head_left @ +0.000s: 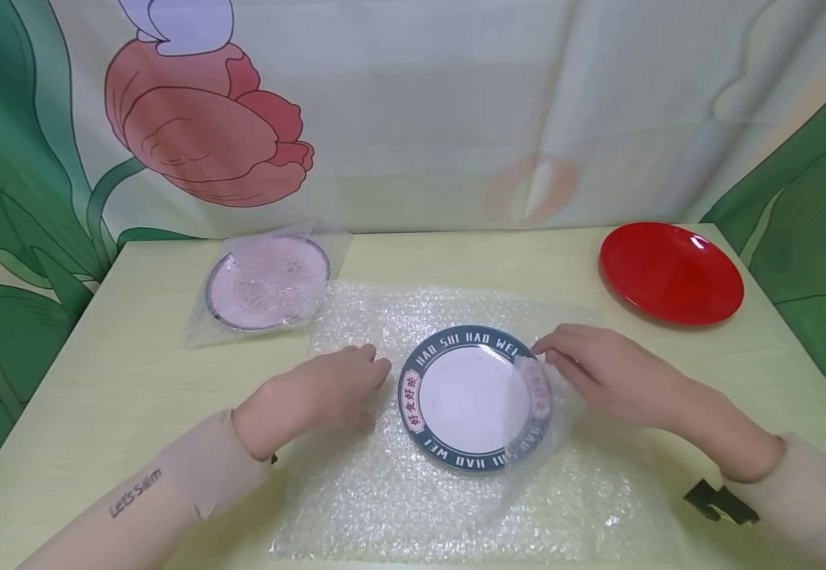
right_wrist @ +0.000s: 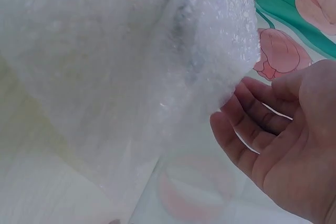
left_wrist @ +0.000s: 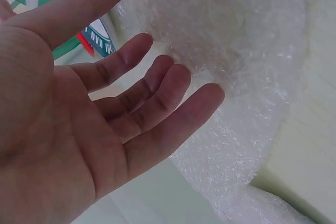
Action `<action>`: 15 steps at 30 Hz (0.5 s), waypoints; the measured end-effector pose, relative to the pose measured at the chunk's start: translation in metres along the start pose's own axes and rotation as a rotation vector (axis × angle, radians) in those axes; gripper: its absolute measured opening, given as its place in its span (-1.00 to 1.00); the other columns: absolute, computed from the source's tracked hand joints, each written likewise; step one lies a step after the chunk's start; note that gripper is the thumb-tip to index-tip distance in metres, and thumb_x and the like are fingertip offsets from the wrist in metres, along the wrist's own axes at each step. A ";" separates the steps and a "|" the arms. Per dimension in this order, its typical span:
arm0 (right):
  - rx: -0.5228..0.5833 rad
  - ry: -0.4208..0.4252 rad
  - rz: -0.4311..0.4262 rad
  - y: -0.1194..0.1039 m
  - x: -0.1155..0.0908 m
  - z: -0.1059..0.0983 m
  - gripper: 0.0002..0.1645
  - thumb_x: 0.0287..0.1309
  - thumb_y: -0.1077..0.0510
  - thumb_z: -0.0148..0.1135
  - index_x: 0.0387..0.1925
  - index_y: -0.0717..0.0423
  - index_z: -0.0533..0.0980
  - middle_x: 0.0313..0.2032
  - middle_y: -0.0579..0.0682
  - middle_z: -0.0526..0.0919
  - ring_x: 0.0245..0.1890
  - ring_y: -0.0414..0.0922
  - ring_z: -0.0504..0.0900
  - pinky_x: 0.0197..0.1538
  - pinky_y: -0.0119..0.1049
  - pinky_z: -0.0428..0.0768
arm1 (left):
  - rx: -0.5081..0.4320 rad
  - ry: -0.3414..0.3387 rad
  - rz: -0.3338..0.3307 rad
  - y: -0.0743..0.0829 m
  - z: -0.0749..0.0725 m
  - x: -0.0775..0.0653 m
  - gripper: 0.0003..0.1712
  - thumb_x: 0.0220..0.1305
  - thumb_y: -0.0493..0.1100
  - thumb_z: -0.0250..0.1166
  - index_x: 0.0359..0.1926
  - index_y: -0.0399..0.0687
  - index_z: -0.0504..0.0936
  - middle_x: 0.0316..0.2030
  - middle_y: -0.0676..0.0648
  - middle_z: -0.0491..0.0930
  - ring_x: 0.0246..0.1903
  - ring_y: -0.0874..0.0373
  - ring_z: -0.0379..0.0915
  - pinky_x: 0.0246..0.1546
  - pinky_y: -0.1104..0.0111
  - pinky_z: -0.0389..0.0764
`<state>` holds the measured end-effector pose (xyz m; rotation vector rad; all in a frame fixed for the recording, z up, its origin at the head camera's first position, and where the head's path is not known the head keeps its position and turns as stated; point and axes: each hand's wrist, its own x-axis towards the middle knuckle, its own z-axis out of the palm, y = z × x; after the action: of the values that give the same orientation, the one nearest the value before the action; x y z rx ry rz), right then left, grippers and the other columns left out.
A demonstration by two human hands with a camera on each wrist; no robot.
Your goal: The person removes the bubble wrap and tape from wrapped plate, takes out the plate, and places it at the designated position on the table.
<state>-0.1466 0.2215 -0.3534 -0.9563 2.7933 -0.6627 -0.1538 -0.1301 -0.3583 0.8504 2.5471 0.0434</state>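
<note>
Left hand point(left_wrist: 79, 121) spread, empty; right hand point(head_left: 619, 376), grip unclear; white plate point(head_left: 473, 400), teal-rimmed, lettered.

A glossy red round plate point(head_left: 671, 274) lies near the far right corner of the pale yellow-green tabletop point(head_left: 113, 380), while a round whitish plate with a dark patterned rim point(head_left: 266, 281), covered in clear plastic wrap, lies near the tabletop's far left corner. Behind the tabletop hangs a white cloth backdrop point(head_left: 420, 103), printed with a large red tulip point(head_left: 199, 131) above the tabletop's left half and broad green leaves point(head_left: 6, 332) flanking the tabletop on both sides.
</note>
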 end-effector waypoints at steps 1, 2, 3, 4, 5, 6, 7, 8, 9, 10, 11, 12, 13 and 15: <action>0.017 0.003 -0.004 0.001 0.000 -0.001 -0.72 0.43 0.25 0.19 0.10 0.12 0.63 0.00 -0.04 0.70 0.01 -0.05 0.66 0.07 -0.03 0.66 | 0.004 0.002 -0.003 0.000 0.001 0.000 -0.41 0.18 -0.09 0.53 0.13 -0.27 0.52 -0.06 -0.20 0.50 -0.08 -0.05 0.49 -0.05 0.13 0.62; 0.034 0.005 -0.008 0.001 -0.001 -0.003 -0.73 0.42 0.26 0.20 0.08 0.11 0.65 -0.02 -0.06 0.71 -0.01 -0.08 0.66 0.05 -0.05 0.67 | 0.005 0.005 -0.007 0.001 0.002 -0.001 -0.39 0.19 -0.09 0.53 0.16 -0.27 0.51 -0.03 -0.21 0.50 -0.05 -0.07 0.49 -0.04 0.12 0.62; 0.053 0.007 -0.015 0.002 -0.001 -0.005 -0.74 0.42 0.27 0.20 0.06 0.10 0.66 -0.05 -0.07 0.72 -0.05 -0.11 0.66 0.02 -0.08 0.68 | 0.005 0.008 -0.012 0.001 0.002 -0.001 -0.37 0.20 -0.08 0.53 0.18 -0.27 0.50 -0.02 -0.22 0.50 -0.03 -0.07 0.49 -0.03 0.12 0.62; 0.074 0.006 -0.015 0.003 -0.002 -0.007 -0.76 0.42 0.26 0.21 0.04 0.09 0.67 -0.09 -0.10 0.72 -0.09 -0.13 0.66 -0.02 -0.12 0.68 | 0.003 0.010 -0.015 0.002 0.002 -0.001 -0.36 0.20 -0.09 0.52 0.20 -0.27 0.49 0.00 -0.22 0.50 -0.01 -0.08 0.49 -0.02 0.11 0.62; 0.094 0.003 -0.013 0.003 -0.002 -0.009 -0.78 0.42 0.24 0.22 0.01 0.07 0.68 -0.12 -0.13 0.72 -0.13 -0.16 0.65 -0.06 -0.16 0.68 | -0.001 0.012 -0.018 0.002 0.003 -0.002 -0.35 0.21 -0.09 0.52 0.22 -0.27 0.48 0.01 -0.22 0.50 0.00 -0.08 0.49 -0.03 0.11 0.63; 0.116 -0.003 -0.003 0.003 -0.003 -0.011 -0.82 0.42 0.21 0.24 -0.04 0.04 0.68 -0.21 -0.17 0.70 -0.21 -0.17 0.63 -0.13 -0.21 0.67 | -0.006 0.015 -0.020 0.002 0.003 -0.001 -0.33 0.21 -0.09 0.52 0.23 -0.26 0.47 0.02 -0.22 0.49 0.01 -0.09 0.49 -0.04 0.11 0.63; 0.142 -0.015 0.013 0.003 -0.003 -0.013 -0.86 0.42 0.17 0.25 -0.10 0.01 0.69 -0.29 -0.18 0.68 -0.27 -0.18 0.61 -0.20 -0.25 0.65 | -0.010 0.019 -0.020 0.002 0.004 -0.001 -0.32 0.21 -0.10 0.52 0.25 -0.26 0.46 0.02 -0.22 0.49 0.01 -0.09 0.49 -0.05 0.11 0.63; 0.163 -0.028 0.028 0.003 -0.003 -0.016 -0.88 0.43 0.14 0.25 -0.14 0.00 0.69 -0.34 -0.19 0.66 -0.31 -0.17 0.59 -0.24 -0.26 0.63 | -0.013 0.025 -0.018 0.002 0.004 -0.002 -0.32 0.20 -0.10 0.52 0.25 -0.25 0.45 0.01 -0.21 0.50 -0.01 -0.08 0.49 -0.06 0.11 0.64; 0.182 -0.045 0.044 0.003 -0.004 -0.018 -0.87 0.44 0.10 0.24 -0.17 -0.02 0.69 -0.40 -0.19 0.63 -0.35 -0.16 0.57 -0.28 -0.28 0.60 | -0.015 0.029 -0.016 0.002 0.004 -0.002 -0.31 0.20 -0.11 0.52 0.26 -0.24 0.44 0.00 -0.21 0.49 -0.02 -0.08 0.49 -0.08 0.11 0.64; 0.198 -0.067 0.062 0.003 -0.004 -0.020 -0.84 0.46 0.06 0.22 -0.21 -0.03 0.69 -0.43 -0.20 0.61 -0.37 -0.15 0.56 -0.30 -0.28 0.59 | -0.017 0.033 -0.012 0.002 0.005 -0.002 -0.31 0.20 -0.11 0.52 0.26 -0.23 0.44 -0.01 -0.20 0.49 -0.03 -0.07 0.49 -0.09 0.12 0.64; 0.215 -0.091 0.082 0.003 -0.004 -0.022 -0.80 0.47 0.03 0.21 -0.24 -0.03 0.69 -0.45 -0.20 0.61 -0.38 -0.14 0.57 -0.30 -0.28 0.60 | -0.019 0.037 -0.008 0.002 0.005 -0.002 -0.31 0.19 -0.12 0.52 0.26 -0.22 0.44 -0.02 -0.20 0.49 -0.05 -0.06 0.49 -0.11 0.12 0.64; 0.234 -0.123 0.101 0.004 -0.004 -0.025 -0.75 0.48 0.00 0.19 -0.28 -0.04 0.68 -0.47 -0.20 0.61 -0.39 -0.13 0.57 -0.30 -0.26 0.60 | -0.021 0.043 -0.005 0.002 0.006 -0.002 -0.32 0.19 -0.13 0.52 0.25 -0.20 0.44 -0.03 -0.20 0.48 -0.06 -0.06 0.48 -0.12 0.13 0.64; 0.254 -0.161 0.114 0.005 -0.004 -0.027 -0.71 0.49 -0.03 0.17 -0.30 -0.03 0.69 -0.46 -0.18 0.63 -0.37 -0.12 0.60 -0.26 -0.23 0.63 | -0.022 0.048 0.001 0.001 0.006 -0.003 -0.33 0.19 -0.13 0.52 0.24 -0.19 0.45 -0.03 -0.20 0.48 -0.07 -0.05 0.48 -0.14 0.14 0.64; 0.301 -0.249 0.130 0.008 -0.005 -0.031 -0.66 0.51 -0.04 0.14 -0.34 -0.02 0.70 -0.44 -0.15 0.68 -0.33 -0.10 0.64 -0.19 -0.19 0.66 | -0.019 0.057 0.010 0.001 0.007 -0.003 -0.35 0.18 -0.14 0.53 0.22 -0.19 0.45 -0.02 -0.20 0.47 -0.07 -0.05 0.45 -0.16 0.15 0.64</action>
<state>-0.1549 0.2415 -0.3296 -0.7364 2.4262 -0.8500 -0.1479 -0.1315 -0.3629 0.8662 2.5914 0.0953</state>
